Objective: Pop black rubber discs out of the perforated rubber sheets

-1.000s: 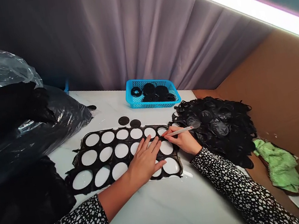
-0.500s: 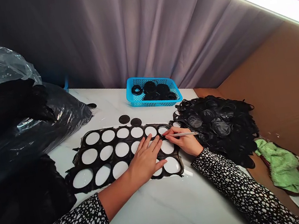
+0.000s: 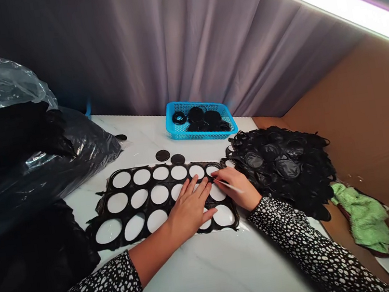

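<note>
Left hand (image 3: 187,211): spread palm-down across the black sheet (image 3: 130,189), over part of its middle and lower rows; if its weight eases, the sheet might slide or ruck

Right hand (image 3: 239,180): pinches a slim white stick (image 3: 233,187) over the sheet's far right corner; a slip or too hard a push could tear the narrow black bands there

Black sheet: lies on the white surface (image 3: 213,270) in front of the person, its rounds white (bare openings or pale faces, I cannot tell)

Black pile (image 3: 295,187): just beside the sheet's right end, close to the right sleeve (image 3: 291,229); a careless sweep of the cuff could drag scraps across

Loose discs (image 3: 163,155): two, just past the far edge; a bump could scatter them

Hard to see: the stick's tip, lost at the fingers; rounds under the left hand; dark pieces merging in the blue basket (image 3: 202,136); the plastic bag (image 3: 87,142), cut off at left
</note>
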The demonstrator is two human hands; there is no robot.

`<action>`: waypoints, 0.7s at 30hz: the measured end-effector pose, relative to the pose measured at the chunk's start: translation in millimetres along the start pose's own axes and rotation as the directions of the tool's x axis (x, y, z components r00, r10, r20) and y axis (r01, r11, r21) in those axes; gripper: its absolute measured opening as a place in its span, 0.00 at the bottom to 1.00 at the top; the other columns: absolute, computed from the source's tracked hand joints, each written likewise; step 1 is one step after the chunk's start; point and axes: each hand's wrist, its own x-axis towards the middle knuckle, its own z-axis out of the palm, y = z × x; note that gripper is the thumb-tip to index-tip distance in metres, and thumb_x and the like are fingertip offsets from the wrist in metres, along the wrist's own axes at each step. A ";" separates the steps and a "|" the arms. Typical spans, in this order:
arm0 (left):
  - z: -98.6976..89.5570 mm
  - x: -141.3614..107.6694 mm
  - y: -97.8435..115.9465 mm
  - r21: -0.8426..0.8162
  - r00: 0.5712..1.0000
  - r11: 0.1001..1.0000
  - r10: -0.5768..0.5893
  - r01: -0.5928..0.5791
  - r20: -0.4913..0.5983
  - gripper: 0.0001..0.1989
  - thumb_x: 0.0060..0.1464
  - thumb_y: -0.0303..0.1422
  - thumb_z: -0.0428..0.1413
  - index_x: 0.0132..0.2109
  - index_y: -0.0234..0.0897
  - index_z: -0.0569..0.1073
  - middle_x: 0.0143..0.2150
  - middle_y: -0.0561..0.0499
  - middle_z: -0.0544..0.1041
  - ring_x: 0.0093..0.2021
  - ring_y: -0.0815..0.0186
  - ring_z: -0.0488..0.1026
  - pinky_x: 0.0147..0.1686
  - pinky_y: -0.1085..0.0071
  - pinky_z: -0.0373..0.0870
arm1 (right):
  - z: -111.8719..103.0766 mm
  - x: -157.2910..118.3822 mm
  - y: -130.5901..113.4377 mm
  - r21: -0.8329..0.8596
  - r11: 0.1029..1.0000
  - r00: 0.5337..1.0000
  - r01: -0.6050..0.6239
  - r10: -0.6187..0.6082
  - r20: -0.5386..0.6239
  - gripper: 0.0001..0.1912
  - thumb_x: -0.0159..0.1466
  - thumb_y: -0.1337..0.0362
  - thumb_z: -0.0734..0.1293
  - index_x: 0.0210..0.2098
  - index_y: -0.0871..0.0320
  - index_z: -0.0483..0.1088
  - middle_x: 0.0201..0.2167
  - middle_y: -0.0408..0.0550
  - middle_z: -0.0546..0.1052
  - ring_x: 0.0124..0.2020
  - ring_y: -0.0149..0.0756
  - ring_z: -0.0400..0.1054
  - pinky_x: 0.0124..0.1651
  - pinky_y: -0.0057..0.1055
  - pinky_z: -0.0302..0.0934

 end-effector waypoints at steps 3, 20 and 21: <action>-0.4 -0.3 -0.6 -0.008 1.000 1.000 0.002 -0.002 -0.006 0.30 0.63 0.47 0.52 0.65 0.35 0.62 0.67 0.45 0.63 0.70 0.49 0.50 0.66 0.51 0.51 | -7.8 6.3 8.5 -0.224 0.974 0.999 0.042 -0.043 -0.001 0.10 0.69 0.66 0.58 0.40 0.57 0.71 0.39 0.54 0.79 0.40 0.44 0.70 0.45 0.38 0.60; -19.0 -22.9 -9.4 0.148 1.000 0.989 -0.019 0.020 -0.007 0.29 0.62 0.42 0.56 0.62 0.27 0.63 0.65 0.33 0.64 0.67 0.49 0.59 0.64 0.55 0.56 | -7.2 45.5 -8.3 0.394 0.897 0.977 -0.200 0.212 0.013 0.10 0.61 0.60 0.66 0.25 0.56 0.68 0.32 0.47 0.79 0.34 0.37 0.71 0.39 0.32 0.62; -18.3 -25.0 -10.3 0.142 1.000 0.990 -0.016 0.017 -0.008 0.28 0.62 0.42 0.55 0.62 0.27 0.62 0.65 0.35 0.64 0.67 0.49 0.59 0.64 0.55 0.56 | -0.8 43.6 -11.2 0.414 0.887 0.978 -0.205 0.198 0.060 0.09 0.61 0.60 0.66 0.26 0.56 0.68 0.33 0.47 0.79 0.34 0.37 0.71 0.39 0.32 0.62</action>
